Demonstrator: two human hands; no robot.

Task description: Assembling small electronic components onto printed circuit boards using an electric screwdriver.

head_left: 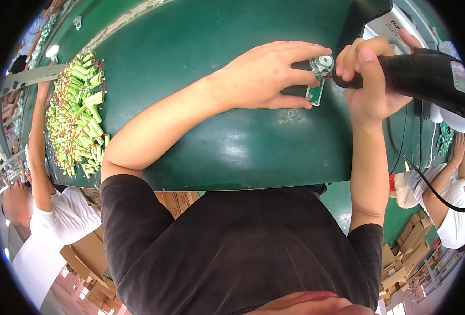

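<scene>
My left hand (pixel 274 76) reaches across the green tabletop, its fingertips pressing around a small green circuit board (pixel 315 94) with a clear edge. At the far end of that board sits a round, clear-and-silver part (pixel 322 63), touched by my index finger. My right hand (pixel 371 79) is closed around a black handheld tool (pixel 424 76) with a thick, tapering body and a pale label. The tool's narrow end is close to the round part; its exact kind cannot be made out.
A heap of light-green cylindrical cells with red wires (pixel 80 115) covers the table's left end. At the far right stands a white-and-black box (pixel 392 23). A black cable (pixel 434 191) hangs at the right. People sit nearby on both sides; cardboard boxes (pixel 408 252) lie behind.
</scene>
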